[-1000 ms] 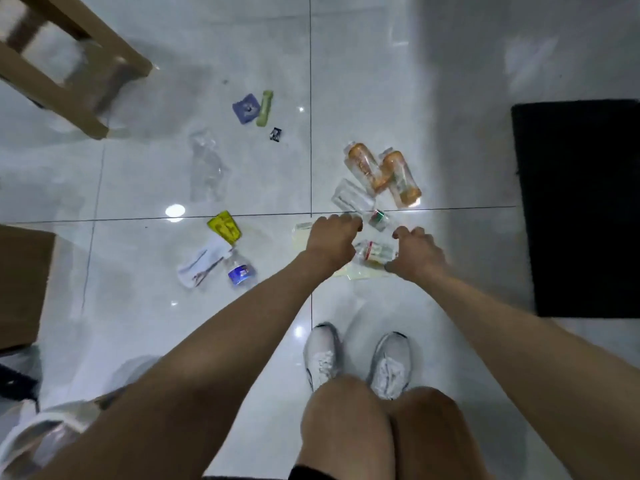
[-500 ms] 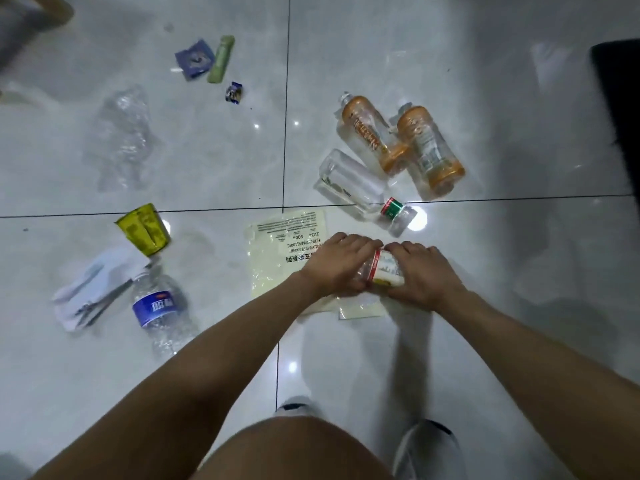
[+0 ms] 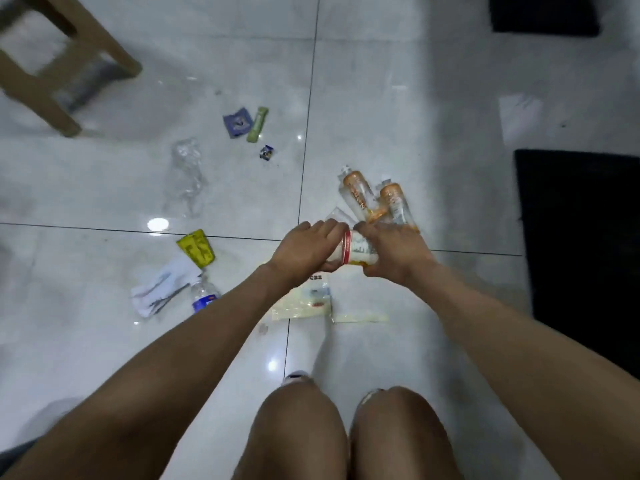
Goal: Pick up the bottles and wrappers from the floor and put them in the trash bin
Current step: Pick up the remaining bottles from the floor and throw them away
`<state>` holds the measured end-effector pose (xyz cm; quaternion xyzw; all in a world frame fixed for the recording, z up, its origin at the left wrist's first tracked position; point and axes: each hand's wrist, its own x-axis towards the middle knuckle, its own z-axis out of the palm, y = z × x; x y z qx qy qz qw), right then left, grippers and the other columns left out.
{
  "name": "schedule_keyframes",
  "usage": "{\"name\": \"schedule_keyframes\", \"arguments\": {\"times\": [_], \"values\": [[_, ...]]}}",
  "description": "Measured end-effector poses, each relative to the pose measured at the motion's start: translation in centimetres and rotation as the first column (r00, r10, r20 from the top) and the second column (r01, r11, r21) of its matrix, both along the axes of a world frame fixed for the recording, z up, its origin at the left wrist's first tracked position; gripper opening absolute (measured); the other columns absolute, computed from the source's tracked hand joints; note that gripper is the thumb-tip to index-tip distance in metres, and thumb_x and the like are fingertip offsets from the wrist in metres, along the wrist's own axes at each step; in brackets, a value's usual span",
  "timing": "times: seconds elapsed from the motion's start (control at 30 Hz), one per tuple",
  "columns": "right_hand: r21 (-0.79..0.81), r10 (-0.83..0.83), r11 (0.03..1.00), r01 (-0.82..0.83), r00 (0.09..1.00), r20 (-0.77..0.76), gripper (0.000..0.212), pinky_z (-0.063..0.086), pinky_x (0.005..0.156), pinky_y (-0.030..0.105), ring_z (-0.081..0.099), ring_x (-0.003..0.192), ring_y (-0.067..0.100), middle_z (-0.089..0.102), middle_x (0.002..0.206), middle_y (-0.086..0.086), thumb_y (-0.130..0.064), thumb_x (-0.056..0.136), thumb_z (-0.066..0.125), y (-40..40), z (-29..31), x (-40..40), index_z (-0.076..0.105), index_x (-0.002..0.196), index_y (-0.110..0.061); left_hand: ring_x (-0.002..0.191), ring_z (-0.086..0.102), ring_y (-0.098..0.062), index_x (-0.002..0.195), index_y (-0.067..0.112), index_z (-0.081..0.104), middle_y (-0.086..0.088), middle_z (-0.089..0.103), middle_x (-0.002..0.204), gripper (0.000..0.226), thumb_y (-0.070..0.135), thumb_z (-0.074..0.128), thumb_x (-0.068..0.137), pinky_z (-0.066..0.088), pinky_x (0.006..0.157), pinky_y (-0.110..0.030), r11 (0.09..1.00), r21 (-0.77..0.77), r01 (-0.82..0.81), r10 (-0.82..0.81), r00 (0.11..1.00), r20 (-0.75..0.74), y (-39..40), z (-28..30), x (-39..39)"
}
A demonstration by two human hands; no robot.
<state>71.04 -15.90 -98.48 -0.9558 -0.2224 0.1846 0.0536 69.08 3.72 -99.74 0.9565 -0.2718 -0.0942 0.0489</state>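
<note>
My left hand (image 3: 304,245) and my right hand (image 3: 393,252) both grip a small clear bottle with a red-banded label (image 3: 356,252), lifted above the floor. Under it lies a pale yellow plastic bag (image 3: 304,303). Two orange-labelled bottles (image 3: 375,199) lie just beyond my hands, with a clear bottle (image 3: 341,216) partly hidden behind my fingers. To the left lie a yellow wrapper (image 3: 195,247), a white wrapper (image 3: 162,289), a blue-labelled water bottle (image 3: 204,296) and a crumpled clear bottle (image 3: 187,176). Farther off lie a blue wrapper (image 3: 238,121), a green wrapper (image 3: 257,124) and a small dark wrapper (image 3: 266,152).
A wooden stool (image 3: 52,64) stands at the far left. A black mat (image 3: 581,237) lies at the right, another dark mat (image 3: 543,12) at the top right. My knees and shoes fill the bottom middle. No trash bin is in view.
Both hands closed on the small bottle and raised it off the yellow bag. The view pulled back as my head rose.
</note>
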Motion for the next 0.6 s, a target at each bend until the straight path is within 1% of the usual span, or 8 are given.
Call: {"name": "schedule_keyframes", "arguments": {"times": [0.1, 0.13, 0.2, 0.3, 0.37, 0.43, 0.47, 0.6], "values": [[0.048, 0.008, 0.999, -0.006, 0.999, -0.033, 0.07, 0.041, 0.069, 0.029, 0.064, 0.094, 0.026, 0.066, 0.106, 0.001, -0.037, 0.064, 0.075, 1.9, 12.9, 0.9, 0.045, 0.127, -0.034, 0.089, 0.061, -0.025, 0.124, 0.012, 0.052, -0.005, 0.06, 0.108, 0.052, 0.038, 0.066, 0.081, 0.042, 0.067, -0.035, 0.998, 0.034, -0.05, 0.049, 0.999, 0.006, 2.1, 13.7, 0.3], [0.073, 0.008, 0.997, -0.005, 0.999, -0.047, 0.068, 0.04, 0.068, 0.028, 0.064, 0.093, 0.024, 0.066, 0.105, -0.002, -0.038, 0.063, 0.074, 2.3, 16.7, 1.2, 0.046, 0.125, -0.035, 0.088, 0.061, -0.025, 0.123, 0.013, 0.052, -0.005, 0.06, 0.107, 0.052, 0.038, 0.066, 0.08, 0.042, 0.067, -0.035, 0.998, 0.026, -0.057, 0.057, 0.998, 0.022, 2.6, 17.7, 0.4], [0.084, 0.041, 0.996, -0.036, 0.998, -0.052, 0.063, 0.044, 0.069, 0.03, 0.064, 0.093, 0.023, 0.066, 0.104, -0.006, -0.042, 0.064, 0.071, 3.5, 25.7, 1.9, 0.047, 0.121, -0.037, 0.087, 0.061, -0.026, 0.123, 0.012, 0.054, -0.006, 0.061, 0.106, 0.05, 0.036, 0.065, 0.081, 0.041, 0.068, -0.035, 0.997, 0.016, -0.081, 0.08, 0.996, 0.031, 4.0, 26.9, 0.4], [0.094, 0.093, 0.991, -0.096, 0.995, 0.03, 0.053, 0.041, 0.06, 0.028, 0.065, 0.084, 0.022, 0.066, 0.093, -0.007, -0.044, 0.064, 0.068, 5.4, 38.0, 3.0, 0.051, 0.113, -0.034, 0.086, 0.06, -0.026, 0.124, 0.013, 0.054, -0.005, 0.061, 0.107, 0.051, 0.037, 0.067, 0.082, 0.04, 0.068, -0.034, 0.988, 0.019, -0.15, 0.148, 0.986, 0.082, 5.9, 39.0, 0.1], [0.108, 0.157, 0.98, -0.164, 0.985, 0.07, 0.053, 0.042, 0.059, 0.027, 0.064, 0.082, 0.023, 0.067, 0.092, -0.006, -0.042, 0.064, 0.069, 6.9, 45.5, 3.6, 0.051, 0.113, -0.032, 0.081, 0.062, -0.025, 0.121, 0.012, 0.057, -0.006, 0.063, 0.103, 0.053, 0.036, 0.073, 0.078, 0.04, 0.064, -0.032, 0.983, 0.048, -0.178, 0.171, 0.978, 0.119, 7.3, 46.7, -0.2], [0.109, 0.2, 0.972, -0.209, 0.976, 0.087, 0.057, 0.044, 0.061, 0.028, 0.064, 0.082, 0.023, 0.067, 0.093, -0.004, -0.041, 0.063, 0.07, 8.3, 52.1, 3.6, 0.051, 0.115, -0.03, 0.071, 0.064, -0.026, 0.111, 0.008, 0.062, -0.007, 0.065, 0.092, 0.053, 0.033, 0.081, 0.069, 0.043, 0.058, -0.03, 0.979, 0.065, -0.193, 0.179, 0.968, 0.176, 8.5, 53.4, -0.9], [0.114, 0.207, 0.969, -0.218, 0.973, 0.101, 0.057, 0.044, 0.061, 0.028, 0.063, 0.081, 0.023, 0.067, 0.092, -0.004, -0.041, 0.062, 0.07, 8.9, 54.8, 3.7, 0.05, 0.115, -0.031, 0.072, 0.064, -0.026, 0.111, 0.008, 0.063, -0.007, 0.065, 0.091, 0.053, 0.033, 0.082, 0.069, 0.044, 0.058, -0.03, 0.977, 0.067, -0.202, 0.183, 0.958, 0.22, 9.0, 55.9, -1.1], [0.14, 0.281, 0.945, -0.296, 0.953, 0.116, 0.056, 0.047, 0.062, 0.03, 0.063, 0.08, 0.023, 0.066, 0.09, -0.005, -0.042, 0.061, 0.07, 11.3, 64.5, 2.3, 0.047, 0.111, -0.032, 0.09, 0.063, -0.026, 0.124, 0.012, 0.055, -0.006, 0.063, 0.107, 0.056, 0.039, 0.072, 0.079, 0.046, 0.071, -0.036, 0.946, 0.069, -0.315, 0.278, 0.905, 0.323, 11.0, 65.1, -3.8]]}}
